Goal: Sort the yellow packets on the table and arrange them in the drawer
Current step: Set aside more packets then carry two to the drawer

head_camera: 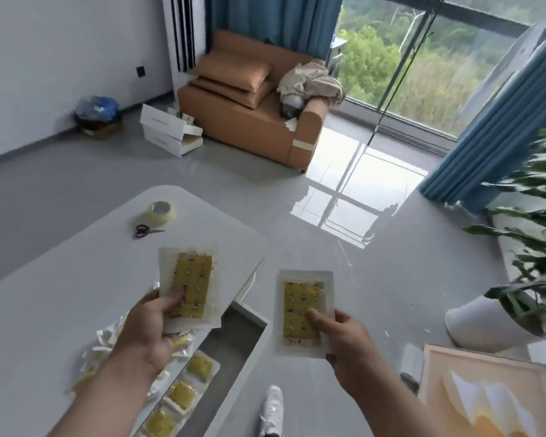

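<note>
My left hand (pixel 148 329) pinches one flat, rectangular yellow packet (pixel 188 287) in glossy clear wrap. My right hand (pixel 347 345) pinches a second packet (pixel 303 310). Below my left hand, three square packets (pixel 180 395) line the open white drawer (pixel 252 339); a crinkly heap (pixel 104 339) lies beneath that wrist.

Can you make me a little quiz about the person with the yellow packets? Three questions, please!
1. True or false: the left hand grips a flat yellow packet in clear wrapping, and the right hand grips another yellow packet.
2. What lies beside the roll of clear tape on the white table? A. pink-handled scissors B. a blue cup C. a green pen
3. Fill in: a row of small yellow packets already lies in the open white ____.

Key: 1 true; 2 A; 3 drawer.
</note>
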Available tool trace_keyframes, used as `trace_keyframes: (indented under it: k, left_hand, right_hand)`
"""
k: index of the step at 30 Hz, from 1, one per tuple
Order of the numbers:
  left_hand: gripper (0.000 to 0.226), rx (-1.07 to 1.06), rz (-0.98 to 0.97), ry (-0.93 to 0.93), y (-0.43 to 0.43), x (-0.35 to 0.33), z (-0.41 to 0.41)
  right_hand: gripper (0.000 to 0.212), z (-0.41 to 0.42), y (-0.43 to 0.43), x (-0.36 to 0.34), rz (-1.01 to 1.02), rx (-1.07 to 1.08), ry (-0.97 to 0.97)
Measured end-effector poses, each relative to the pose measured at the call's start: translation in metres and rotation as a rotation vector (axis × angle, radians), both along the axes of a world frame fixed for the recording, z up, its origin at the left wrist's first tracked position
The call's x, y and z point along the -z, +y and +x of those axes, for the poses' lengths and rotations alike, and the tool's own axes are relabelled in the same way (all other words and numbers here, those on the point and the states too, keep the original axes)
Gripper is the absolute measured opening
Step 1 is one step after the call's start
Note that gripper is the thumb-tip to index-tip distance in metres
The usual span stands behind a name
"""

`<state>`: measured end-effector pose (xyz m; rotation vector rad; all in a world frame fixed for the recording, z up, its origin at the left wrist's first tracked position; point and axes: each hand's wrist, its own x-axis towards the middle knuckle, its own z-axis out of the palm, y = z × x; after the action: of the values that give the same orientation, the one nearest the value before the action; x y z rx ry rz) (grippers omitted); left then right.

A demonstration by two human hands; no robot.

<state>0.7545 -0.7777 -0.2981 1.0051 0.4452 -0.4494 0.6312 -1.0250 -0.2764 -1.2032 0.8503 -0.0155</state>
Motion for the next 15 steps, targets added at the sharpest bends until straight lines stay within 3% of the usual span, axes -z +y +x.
trace_keyframes:
  k: [8,11,15]
  left_hand:
    - [0.014,-0.33,-0.006,0.093,0.034,0.025,0.006]
    - [0.014,-0.457,0.021,0.12,0.026,0.045,0.001]
    - [0.014,-0.607,0.064,0.167,-0.004,0.074,-0.006]
  right_hand:
    - [0.017,0.105,0.0,0.024,-0.039,-0.301,0.057]
    - [0.022,0.137,-0.001,0.051,-0.03,-0.436,0.098]
    - [0.013,0.17,-0.013,0.09,0.002,-0.618,0.136]
